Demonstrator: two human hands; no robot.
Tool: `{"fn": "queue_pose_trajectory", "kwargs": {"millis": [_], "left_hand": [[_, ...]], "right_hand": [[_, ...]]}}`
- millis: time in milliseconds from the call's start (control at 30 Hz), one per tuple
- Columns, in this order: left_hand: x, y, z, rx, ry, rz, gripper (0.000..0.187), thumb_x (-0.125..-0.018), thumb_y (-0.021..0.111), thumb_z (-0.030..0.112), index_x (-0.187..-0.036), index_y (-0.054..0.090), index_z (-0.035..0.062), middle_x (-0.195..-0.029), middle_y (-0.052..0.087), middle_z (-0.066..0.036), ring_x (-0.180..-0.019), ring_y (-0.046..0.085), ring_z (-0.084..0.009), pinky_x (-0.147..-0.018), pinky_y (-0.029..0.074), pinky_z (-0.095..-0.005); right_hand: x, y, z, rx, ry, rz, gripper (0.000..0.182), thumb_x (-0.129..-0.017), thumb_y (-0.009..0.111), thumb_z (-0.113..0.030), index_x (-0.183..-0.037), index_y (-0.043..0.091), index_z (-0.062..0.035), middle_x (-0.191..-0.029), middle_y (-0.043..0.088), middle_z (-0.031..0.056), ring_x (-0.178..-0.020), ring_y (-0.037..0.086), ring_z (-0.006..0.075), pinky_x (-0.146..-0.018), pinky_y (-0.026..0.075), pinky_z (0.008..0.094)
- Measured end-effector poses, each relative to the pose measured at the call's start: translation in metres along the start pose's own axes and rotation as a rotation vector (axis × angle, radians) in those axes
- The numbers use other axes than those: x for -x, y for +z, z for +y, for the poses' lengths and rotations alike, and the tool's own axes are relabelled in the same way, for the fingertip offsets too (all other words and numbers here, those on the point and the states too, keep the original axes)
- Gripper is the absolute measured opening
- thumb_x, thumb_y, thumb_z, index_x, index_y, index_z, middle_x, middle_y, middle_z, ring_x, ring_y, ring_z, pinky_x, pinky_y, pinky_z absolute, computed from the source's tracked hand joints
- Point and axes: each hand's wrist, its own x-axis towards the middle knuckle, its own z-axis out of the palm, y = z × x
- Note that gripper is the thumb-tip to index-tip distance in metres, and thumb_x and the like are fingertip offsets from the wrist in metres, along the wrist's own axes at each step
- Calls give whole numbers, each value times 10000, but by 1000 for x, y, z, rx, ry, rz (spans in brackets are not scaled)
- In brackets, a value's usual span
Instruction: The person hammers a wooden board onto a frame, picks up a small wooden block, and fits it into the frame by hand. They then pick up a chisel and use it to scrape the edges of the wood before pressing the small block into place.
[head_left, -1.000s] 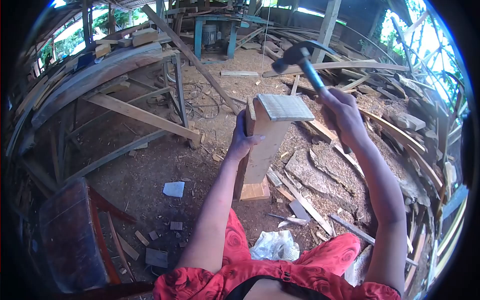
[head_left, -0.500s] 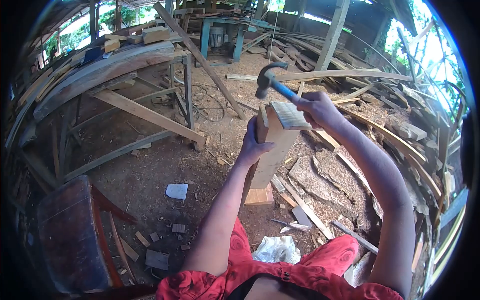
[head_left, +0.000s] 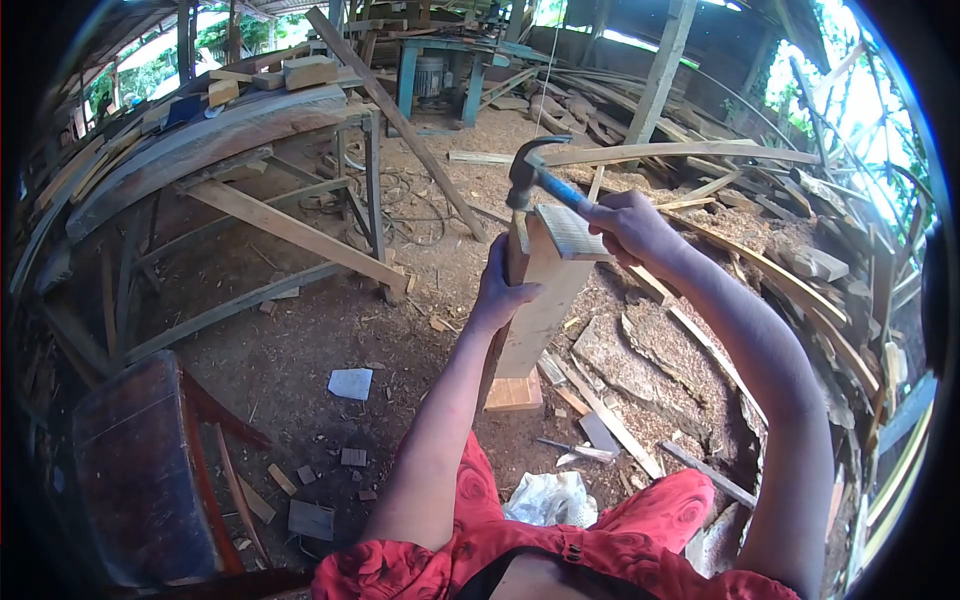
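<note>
My right hand (head_left: pixel 634 226) is closed round the blue handle of a claw hammer (head_left: pixel 563 188). The hammer's dark head hangs right at the top edge of an upright wooden box frame (head_left: pixel 545 315), made of pale boards. My left hand (head_left: pixel 500 290) grips the frame's left side board (head_left: pixel 518 245) near its top, thumb toward me and the fingers hidden behind. A ridged end piece (head_left: pixel 572 230) lies across the top of the frame. At the frame's foot, a light wood block (head_left: pixel 513 392) shows on the ground.
A wooden bench with a thick slab (head_left: pixel 210 140) stands at the left, a dark chair (head_left: pixel 145 470) nearer. Offcuts and a white plastic bag (head_left: pixel 550 498) lie on the dirt floor. Long boards (head_left: pixel 770 265) are heaped at the right; a blue machine stand (head_left: pixel 405 85) is behind.
The hammer head has come down slightly to the left board's top edge. My left hand stays on the frame, and the whole view has shifted a little.
</note>
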Motion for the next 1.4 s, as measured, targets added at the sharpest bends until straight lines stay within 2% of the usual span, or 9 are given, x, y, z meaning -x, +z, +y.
{"fn": "queue_pose_trajectory", "kwargs": {"millis": [200, 333, 433, 633, 867, 967, 1067, 1233, 1400], "left_hand": [[3, 3, 6, -37, -20, 17, 994, -580, 726, 212, -1412, 216, 18, -1304, 425, -134, -1229, 418, -232, -1023, 337, -356], [1, 2, 2, -41, -5, 18, 970, -585, 727, 212, -1401, 239, 20, -1276, 448, -122, -1206, 437, -223, -1006, 355, -348], [-1, -1, -5, -12, 22, 11, 958, -591, 732, 213, -1395, 249, 17, -1269, 451, -119, -1192, 450, -220, -992, 372, -343], [2, -1, -1, -11, 4, 12, 997, -595, 731, 207, -1422, 211, 9, -1312, 428, -140, -1219, 435, -230, -1004, 365, -348], [1, 4, 4, -65, -36, 31, 1043, -586, 727, 190, -1438, 161, -12, -1346, 399, -166, -1239, 416, -245, -1016, 353, -343], [0, 2, -1, -73, -36, 33, 1042, -589, 734, 207, -1435, 167, -14, -1342, 397, -166, -1240, 414, -243, -1016, 352, -348], [2, 2, 1, -39, -19, -3, 1034, -598, 738, 222, -1430, 173, -18, -1335, 399, -165, -1236, 416, -245, -1015, 353, -355], [2, 7, 5, -49, 8, 44, 907, -596, 730, 168, -1368, 274, 31, -1259, 445, -126, -1176, 455, -217, -996, 376, -351], [2, 6, 7, -68, -51, 67, 890, -597, 713, 151, -1365, 281, 30, -1256, 448, -121, -1171, 457, -211, -996, 371, -345]], "right_hand": [[5, -28, -34, -301, -295, 296, 433, -947, 475, -435, -825, 545, -26, -523, 450, -22, -350, 382, 58, -317, 281, 216], [6, -7, -35, -297, -269, 409, 345, -950, 494, -354, -826, 542, -35, -539, 461, -22, -369, 396, 59, -331, 298, 214], [-9, 11, 3, 22, 27, -19, 404, -905, 580, -357, -728, 547, 4, -485, 465, 21, -327, 389, 94, -306, 276, 253], [-3, -2, -4, -104, 37, -24, 409, -908, 579, -371, -748, 559, 4, -474, 441, 2, -325, 386, 80, -306, 280, 240], [-3, -26, -35, -416, -355, 241, 408, -937, 507, -396, -824, 550, -7, -497, 441, -6, -369, 412, 69, -349, 303, 214], [-2, 5, -21, -295, -218, 321, 401, -936, 512, -381, -806, 548, -4, -505, 450, -3, -371, 416, 75, -351, 299, 213], [-13, 13, 5, -30, 22, -9, 395, -914, 566, -345, -711, 545, -7, -484, 445, 3, -326, 376, 81, -306, 272, 238], [-5, 6, -4, -151, 40, -25, 406, -907, 582, -357, -707, 549, -5, -478, 443, -6, -321, 373, 75, -303, 267, 237], [13, -19, -44, -250, -253, 206, 431, -927, 525, -420, -799, 562, -10, -493, 430, -19, -354, 392, 66, -343, 301, 215]]}}
